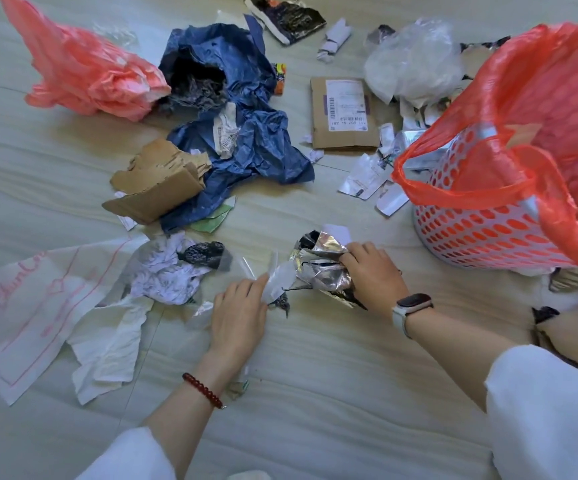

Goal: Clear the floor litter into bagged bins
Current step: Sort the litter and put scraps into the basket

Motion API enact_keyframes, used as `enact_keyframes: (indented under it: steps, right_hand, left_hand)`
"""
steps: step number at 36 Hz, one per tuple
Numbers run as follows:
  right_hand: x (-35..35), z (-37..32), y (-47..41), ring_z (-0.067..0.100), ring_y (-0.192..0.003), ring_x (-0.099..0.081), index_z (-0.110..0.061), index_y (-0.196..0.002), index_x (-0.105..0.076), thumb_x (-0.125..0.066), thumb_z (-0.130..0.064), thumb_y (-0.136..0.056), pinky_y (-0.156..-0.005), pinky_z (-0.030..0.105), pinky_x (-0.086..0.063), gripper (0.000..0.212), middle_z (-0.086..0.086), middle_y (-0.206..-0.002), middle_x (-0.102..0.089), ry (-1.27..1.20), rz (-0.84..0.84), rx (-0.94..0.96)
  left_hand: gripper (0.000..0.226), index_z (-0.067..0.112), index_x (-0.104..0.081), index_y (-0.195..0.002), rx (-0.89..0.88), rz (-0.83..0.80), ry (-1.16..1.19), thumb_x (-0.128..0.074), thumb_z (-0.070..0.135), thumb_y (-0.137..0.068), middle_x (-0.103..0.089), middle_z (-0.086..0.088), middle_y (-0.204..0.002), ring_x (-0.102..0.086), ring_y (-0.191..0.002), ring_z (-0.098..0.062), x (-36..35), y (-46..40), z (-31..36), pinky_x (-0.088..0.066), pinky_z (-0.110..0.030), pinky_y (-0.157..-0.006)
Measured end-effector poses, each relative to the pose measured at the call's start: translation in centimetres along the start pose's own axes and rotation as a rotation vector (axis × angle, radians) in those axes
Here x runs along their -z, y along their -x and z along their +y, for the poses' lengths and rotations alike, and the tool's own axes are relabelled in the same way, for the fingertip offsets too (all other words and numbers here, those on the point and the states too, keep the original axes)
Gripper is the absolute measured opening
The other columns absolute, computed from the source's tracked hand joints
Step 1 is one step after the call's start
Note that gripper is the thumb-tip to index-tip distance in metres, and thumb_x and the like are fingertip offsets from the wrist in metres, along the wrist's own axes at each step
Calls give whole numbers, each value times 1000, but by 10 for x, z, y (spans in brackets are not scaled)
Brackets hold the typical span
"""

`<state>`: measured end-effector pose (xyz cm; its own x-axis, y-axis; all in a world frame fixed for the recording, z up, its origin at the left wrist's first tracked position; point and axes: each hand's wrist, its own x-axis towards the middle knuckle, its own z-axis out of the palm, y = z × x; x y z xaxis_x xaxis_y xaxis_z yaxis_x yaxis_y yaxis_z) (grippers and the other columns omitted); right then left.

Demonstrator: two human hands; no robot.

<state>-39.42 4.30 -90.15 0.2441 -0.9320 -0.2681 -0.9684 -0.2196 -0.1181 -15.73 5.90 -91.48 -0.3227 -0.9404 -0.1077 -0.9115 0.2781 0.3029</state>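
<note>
Down on the floor beside the bin, the right hand squeezes the shiny wrapper while the left hand pinches a clear scrap; both look light and crinkly, easiest grabbed in one bunch.

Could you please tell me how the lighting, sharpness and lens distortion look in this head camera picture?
Head view: soft, even daylight with faint shadows; glare on the silver foil wrapper that the right hand grips; the left hand, pinching a clear plastic scrap, is fairly sharp; wide-angle bending stretches the red-bagged bin and the sleeves at the edges, where detail softens.
</note>
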Motion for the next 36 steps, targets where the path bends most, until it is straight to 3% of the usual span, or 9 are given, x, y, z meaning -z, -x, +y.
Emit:
enact_keyframes:
  steps: [4, 7, 10, 15, 18, 23, 27, 30, 36]
  right_hand:
    - [9, -3, 11, 32, -67, -58, -10, -98, -64, -70, 9, -47, -50, 30, -34, 54, 10, -78, -61, -37, 2, 40]
    - [19, -3, 22, 33, -90, -54, -26, -140, -32, -50, 3, -79, -63, 34, -35, 70, 8, -103, -58, -182, -62, -23]
    - [22, -1, 35, 32, -86, -57, -35, -146, -6, -44, -3, -83, -62, 35, -40, 80, 8, -105, -61, -278, -116, -70]
    - [37, 6, 43, 32, -106, -56, -31, -139, -36, -44, -2, -82, -77, 35, -46, 65, 2, -123, -61, -408, -75, -112]
    - [50, 8, 42, 32, -101, -55, -22, -126, -52, -45, 2, -82, -75, 35, -43, 51, 6, -108, -61, -501, -1, -122]
    - [83, 11, 38, 28, -97, -52, -19, -123, -57, -42, 8, -81, -80, 35, -41, 52, 4, -95, -50, -610, 84, -161]
    - [122, 10, 37, 18, -89, -49, -10, -107, -63, -39, 14, -78, -69, 22, -32, 45, 4, -91, -55, -720, 227, -224]
    - [155, 8, 40, 10, -86, -51, -12, -101, -66, -38, 15, -76, -70, 18, -38, 47, 0, -87, -62, -812, 291, -231]
    - [239, 23, 54, 9, -70, -55, -18, -90, -59, -45, 13, -86, -55, 8, -45, 34, 1, -79, -60, -1219, 245, -337]
  left_hand:
    - [37, 9, -64, -106, 33, 105, 137, -69, 1, -70, -63, -3, -84, -61, -80, -26, 3, 0, -1, -47, -34, -63]
    - [32, 4, -64, -105, 103, 194, 256, -66, -5, -74, -63, -9, -87, -59, -78, -29, 13, -2, -2, -44, -33, -63]
    - [32, -1, -60, -111, 151, 260, 346, -61, -8, -80, -59, -13, -90, -55, -77, -27, 24, -8, 0, -39, -32, -63]
    - [31, 2, -52, -121, 244, 339, 498, -45, -2, -91, -47, -18, -101, -42, -81, -18, 50, -20, 7, -34, -32, -65]
    - [28, 9, -51, -120, 253, 371, 666, -38, 2, -95, -36, -6, -103, -55, -86, -24, 69, -28, 19, -54, -35, -64]
    - [31, 9, -56, -108, 224, 430, 711, -36, -8, -92, -44, -14, -104, -53, -73, 16, 102, -45, 45, -42, -3, -60]
    - [41, 32, -55, -89, 247, 397, 826, -33, -2, -93, -53, -17, -100, -54, -44, -10, 117, -63, 55, -44, -31, -48]
    - [54, 35, -60, -77, 258, 432, 899, -33, -11, -83, -55, -7, -99, -57, -73, -36, 135, -74, 67, -48, -49, -67]
    - [37, 27, -57, -75, 186, 429, 981, -39, -5, -80, -51, -5, -101, -52, -83, -19, 183, -92, 99, -41, -31, -71]
